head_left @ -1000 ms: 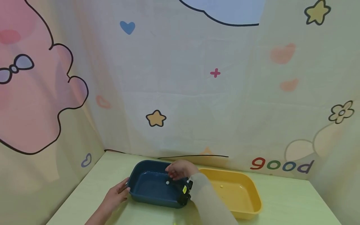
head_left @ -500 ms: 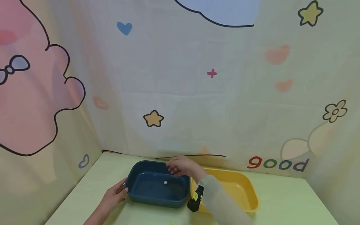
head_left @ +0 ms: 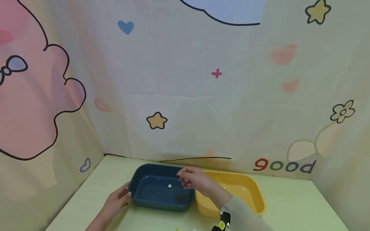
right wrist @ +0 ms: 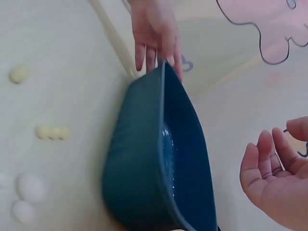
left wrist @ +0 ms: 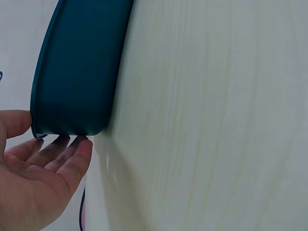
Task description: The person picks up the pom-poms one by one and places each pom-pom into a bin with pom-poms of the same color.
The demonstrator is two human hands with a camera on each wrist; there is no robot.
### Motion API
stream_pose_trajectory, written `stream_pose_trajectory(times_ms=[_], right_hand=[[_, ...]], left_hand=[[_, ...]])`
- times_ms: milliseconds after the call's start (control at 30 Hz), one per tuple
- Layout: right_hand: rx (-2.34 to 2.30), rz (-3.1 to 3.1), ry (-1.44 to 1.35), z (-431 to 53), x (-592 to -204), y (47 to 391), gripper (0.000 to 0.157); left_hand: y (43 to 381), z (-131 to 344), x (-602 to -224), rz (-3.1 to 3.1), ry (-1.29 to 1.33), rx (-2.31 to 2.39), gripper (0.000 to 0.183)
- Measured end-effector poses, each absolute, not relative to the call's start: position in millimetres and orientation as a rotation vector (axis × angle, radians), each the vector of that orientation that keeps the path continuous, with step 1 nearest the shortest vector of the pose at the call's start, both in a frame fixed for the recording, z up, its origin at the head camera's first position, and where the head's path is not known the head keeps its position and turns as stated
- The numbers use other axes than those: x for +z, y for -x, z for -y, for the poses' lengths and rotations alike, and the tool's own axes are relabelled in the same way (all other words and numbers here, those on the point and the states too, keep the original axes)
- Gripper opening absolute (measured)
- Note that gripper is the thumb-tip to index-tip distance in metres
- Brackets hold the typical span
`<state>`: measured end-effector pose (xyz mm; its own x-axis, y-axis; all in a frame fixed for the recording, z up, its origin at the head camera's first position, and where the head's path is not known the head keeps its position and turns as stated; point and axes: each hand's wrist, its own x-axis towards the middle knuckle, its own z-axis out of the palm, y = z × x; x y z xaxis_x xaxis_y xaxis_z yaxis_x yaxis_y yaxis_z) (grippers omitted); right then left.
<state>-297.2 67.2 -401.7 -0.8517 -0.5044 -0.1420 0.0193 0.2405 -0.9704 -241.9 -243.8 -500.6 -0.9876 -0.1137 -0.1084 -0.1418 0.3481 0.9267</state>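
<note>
My left hand [head_left: 114,200] touches the left end of a dark blue plastic basin [head_left: 156,205]; in the left wrist view its fingertips meet the outer wall and the thumb lies at the rim. Inside the basin a small white ball [head_left: 169,186] sits on the floor. Above the basin's right end hovers my right hand [head_left: 195,180], fingers loosely curved. The right wrist view shows this hand [right wrist: 276,178] with thumb and fingers apart and nothing seen between them.
A yellow basin [head_left: 257,192] stands right of the blue one, partly behind my right forearm. On the table, the right wrist view shows a yellow ball [right wrist: 19,74], a row of joined yellow balls [right wrist: 52,133] and white balls [right wrist: 32,187]. A printed curtain [head_left: 188,96] stands behind.
My right hand has shifted rightward above the blue basin, and the forearm has swung right across the yellow one. The left hand keeps its contact; the white ball stays in the blue basin.
</note>
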Motion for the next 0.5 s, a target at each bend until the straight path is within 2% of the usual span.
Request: stream_pose_trajectory(times_ms=[267,500], right_hand=[[-1.695,-2.055,0.426,-82.1,-407.4,267.1,0.025],[-1.686,-2.06,0.416,-95.9,-419.6,245.9,0.028]], left_hand=[[242.8,244.7,-501.3,-2.564,0.253,1.774,0.054],[243.5,251.2,-506.5,-2.564,0.185,1.798,0.057]])
